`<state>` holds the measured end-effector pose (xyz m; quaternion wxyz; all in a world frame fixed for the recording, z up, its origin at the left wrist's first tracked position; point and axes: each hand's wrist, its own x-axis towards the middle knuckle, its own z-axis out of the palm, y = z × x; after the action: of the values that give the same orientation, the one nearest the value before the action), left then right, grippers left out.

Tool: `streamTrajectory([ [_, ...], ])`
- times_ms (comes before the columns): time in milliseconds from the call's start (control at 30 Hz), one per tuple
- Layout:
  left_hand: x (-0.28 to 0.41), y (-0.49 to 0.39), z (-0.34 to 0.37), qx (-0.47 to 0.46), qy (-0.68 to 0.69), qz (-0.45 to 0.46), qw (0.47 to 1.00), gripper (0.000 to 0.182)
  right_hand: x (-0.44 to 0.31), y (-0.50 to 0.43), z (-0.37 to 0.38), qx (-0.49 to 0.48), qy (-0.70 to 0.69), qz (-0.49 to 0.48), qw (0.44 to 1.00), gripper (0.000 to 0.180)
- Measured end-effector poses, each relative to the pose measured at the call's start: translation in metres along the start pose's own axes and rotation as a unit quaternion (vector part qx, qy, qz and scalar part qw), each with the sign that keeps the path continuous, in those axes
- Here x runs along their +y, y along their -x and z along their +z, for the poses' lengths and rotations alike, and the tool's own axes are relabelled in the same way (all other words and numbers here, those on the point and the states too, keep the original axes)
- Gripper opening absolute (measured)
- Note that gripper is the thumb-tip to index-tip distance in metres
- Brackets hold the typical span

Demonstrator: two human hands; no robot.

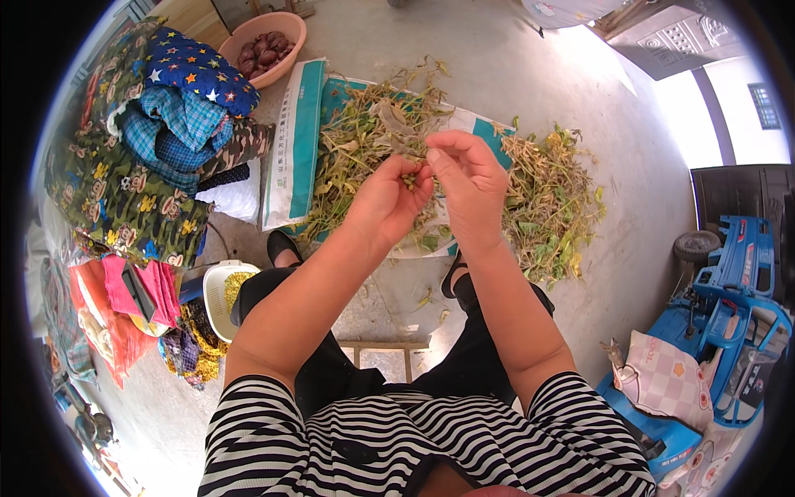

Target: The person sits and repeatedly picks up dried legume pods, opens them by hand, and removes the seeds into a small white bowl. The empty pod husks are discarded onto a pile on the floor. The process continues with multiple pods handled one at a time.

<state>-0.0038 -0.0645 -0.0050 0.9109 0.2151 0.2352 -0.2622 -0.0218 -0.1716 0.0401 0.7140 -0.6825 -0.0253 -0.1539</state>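
My left hand (391,196) is curled palm-up around several small green beans (408,180), its thumb and fingertips drawn together over them. Close beside it is my right hand (470,180), thumb and forefinger brought near each other. Whether a pod or stem is pinched between them is too small to tell. Beneath both hands lies a heap of dried bean plants (354,143) with yellowing leaves, stems and pods, and a grey-brown withered leaf (394,118) shows just beyond the fingers. The heap rests on a flattened white and teal woven sack (292,155) that bears writing.
More bean plants (546,205) spread across the concrete floor at right. By my left knee stands a white plastic basket (214,298) holding yellowish beans (235,287). A pink basin (298,37) contains red onions (267,54). Piled bedding (143,180) is at left; a blue vehicle (733,298) stands right.
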Motion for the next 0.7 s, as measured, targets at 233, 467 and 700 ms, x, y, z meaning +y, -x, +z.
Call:
streamTrajectory([
  [233,-0.011,0.005,0.006,-0.061,-0.114,0.034,0.991,0.018,0.000,-0.004,0.003,-0.021,0.330,-0.100,0.939,0.016],
  [467,-0.004,0.011,0.009,-0.022,-0.163,0.001,0.986,0.013,0.006,-0.012,-0.004,-0.036,0.330,-0.130,0.934,0.014],
  [700,0.020,0.018,0.004,-0.005,-0.177,0.045,0.983,0.007,0.001,-0.016,-0.014,-0.062,0.287,-0.097,0.951,0.013],
])
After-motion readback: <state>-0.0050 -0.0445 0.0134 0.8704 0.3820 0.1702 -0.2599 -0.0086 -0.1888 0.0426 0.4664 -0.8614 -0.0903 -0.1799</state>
